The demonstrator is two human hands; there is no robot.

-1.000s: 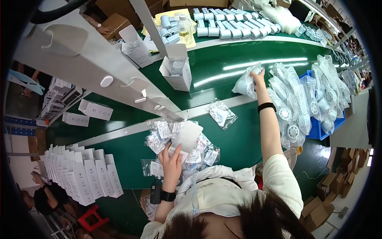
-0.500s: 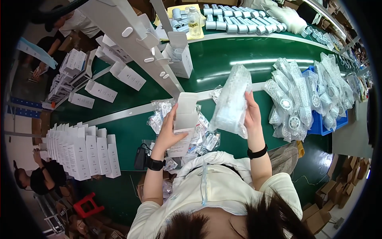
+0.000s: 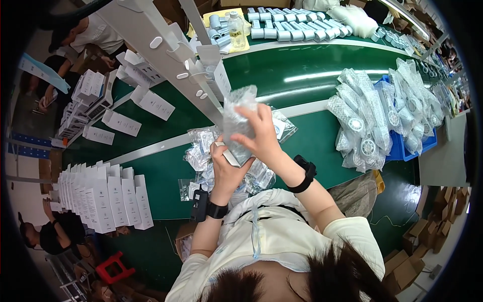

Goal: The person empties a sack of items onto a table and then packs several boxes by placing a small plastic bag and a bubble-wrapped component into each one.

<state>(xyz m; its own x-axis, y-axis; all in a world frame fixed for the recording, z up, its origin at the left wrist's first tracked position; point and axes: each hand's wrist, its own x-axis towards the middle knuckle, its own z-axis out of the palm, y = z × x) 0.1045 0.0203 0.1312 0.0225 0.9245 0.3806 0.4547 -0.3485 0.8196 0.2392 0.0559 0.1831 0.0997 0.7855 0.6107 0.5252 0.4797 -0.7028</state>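
Observation:
My left hand (image 3: 227, 170) is wrapped round a small white carton (image 3: 230, 158), whose open end faces away from me. A bubble-wrapped item (image 3: 234, 111) stands at the carton's mouth, its lower end in or against the opening; I cannot tell how deep it sits. My right hand (image 3: 262, 135) grips the wrapped item from the right with thumb and fingers. The wrap hides what is inside. Beneath both hands lie several small clear plastic bags (image 3: 201, 146) on the green table (image 3: 307, 151).
Rows of white cartons (image 3: 113, 199) stand at left. More wrapped items (image 3: 359, 121) are heaped at right, beside and over a blue bin (image 3: 427, 144). A metal post (image 3: 173, 55) rises ahead. Farther back are a bottle (image 3: 236, 32) and grey-blue cylindrical devices (image 3: 297, 34). Other people work at far left.
My right hand has brought the bubble-wrapped item leftward to the carton. My left hand has shifted slightly right, and the carton is now mostly covered by hands and wrap.

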